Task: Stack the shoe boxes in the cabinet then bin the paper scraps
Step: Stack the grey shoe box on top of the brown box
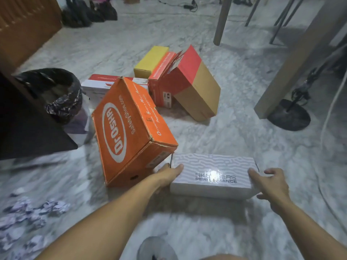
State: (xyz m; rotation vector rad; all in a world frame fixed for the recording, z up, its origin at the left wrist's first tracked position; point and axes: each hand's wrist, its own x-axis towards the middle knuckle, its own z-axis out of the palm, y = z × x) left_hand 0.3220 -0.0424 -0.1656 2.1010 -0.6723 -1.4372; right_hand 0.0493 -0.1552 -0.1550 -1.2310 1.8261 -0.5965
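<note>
Head view: white Skechers box (213, 174) lies flat on the marble floor (244, 91) just before me. My left hand (169, 174) clasps its left end, thumb laid on the lid. My right hand (268, 184) sits at its right end, fingers spread, grip not closed. Orange box (129, 128) tilts just beside it, left. Crumpled paper scraps (28, 218) lie far left; lined bin (58, 94) beyond.

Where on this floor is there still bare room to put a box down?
Open floor lies right of the white box, toward the fan base, and beyond the brown-and-red box toward the table leg. It is crowded around the orange box, the bin and the paper scraps.
</note>
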